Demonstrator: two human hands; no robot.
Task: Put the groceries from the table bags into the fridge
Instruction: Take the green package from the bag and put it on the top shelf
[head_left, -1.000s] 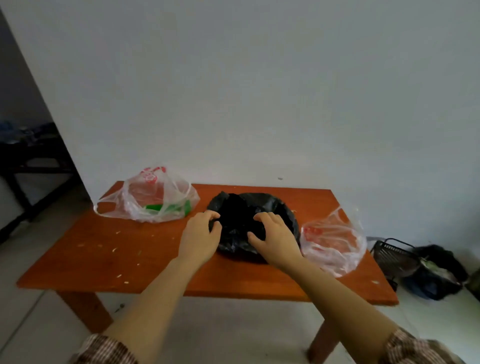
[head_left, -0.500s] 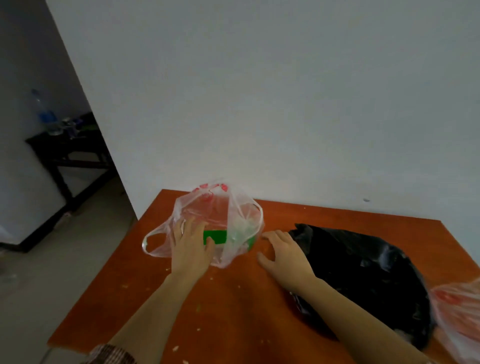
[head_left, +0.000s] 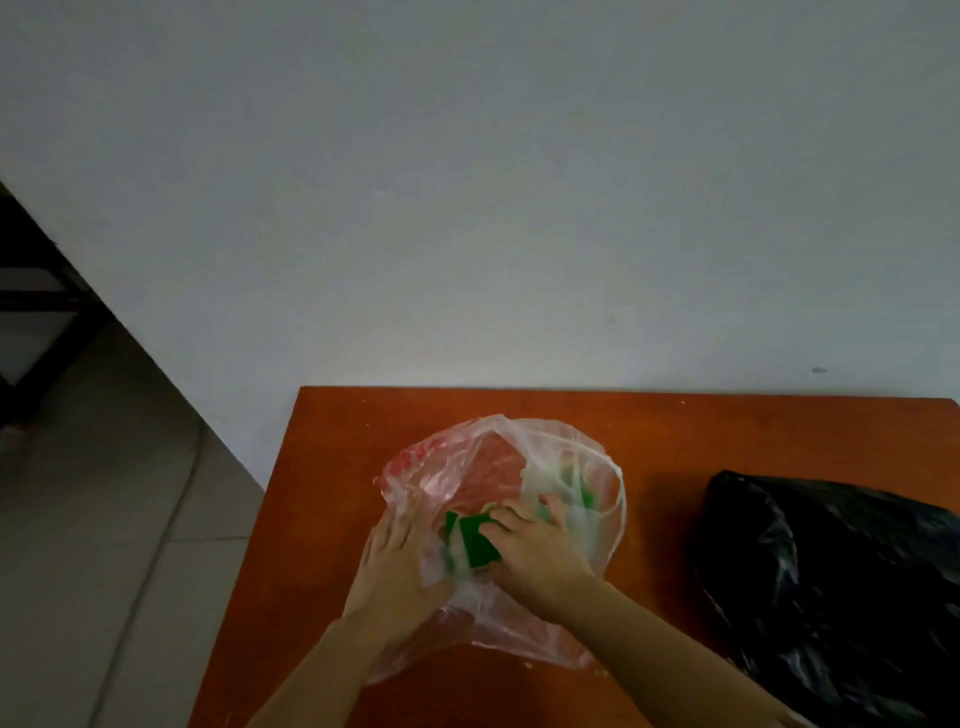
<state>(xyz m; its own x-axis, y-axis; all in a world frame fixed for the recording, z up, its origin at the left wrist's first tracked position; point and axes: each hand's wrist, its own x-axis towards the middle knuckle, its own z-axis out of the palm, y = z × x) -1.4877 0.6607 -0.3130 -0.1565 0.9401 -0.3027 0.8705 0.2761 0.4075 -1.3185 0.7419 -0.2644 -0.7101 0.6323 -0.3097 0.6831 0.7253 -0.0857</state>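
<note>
From the head view, the clear bag (head_left: 467, 467) lay on the orange table (head_left: 675, 431) straight ahead of the person, with its mouth towards them and both hands at it. The left hand (head_left: 395, 564) rested flat against the bag's left side, fingers fairly straight, pressing the film and holding nothing. The right hand (head_left: 537, 558) reached in at the mouth, its fingers curled onto the right edge of a green packet (head_left: 475, 543). How firm that hold was could not be told through the film.

The packet sat between the two hands, touching the right one and just beside the left, so the right hand was the nearer. It stood tilted, its long side running roughly from near to far, which suggested a lift towards the person and out through the mouth.

By count there were two hands, two bags (the clear one and a black bag (head_left: 841, 597) well apart to the right) and one sure green packet. A second green patch (head_left: 586, 496) showed deeper in the clear bag, and whether it was another item could not be told. No fridge was in sight.
</note>
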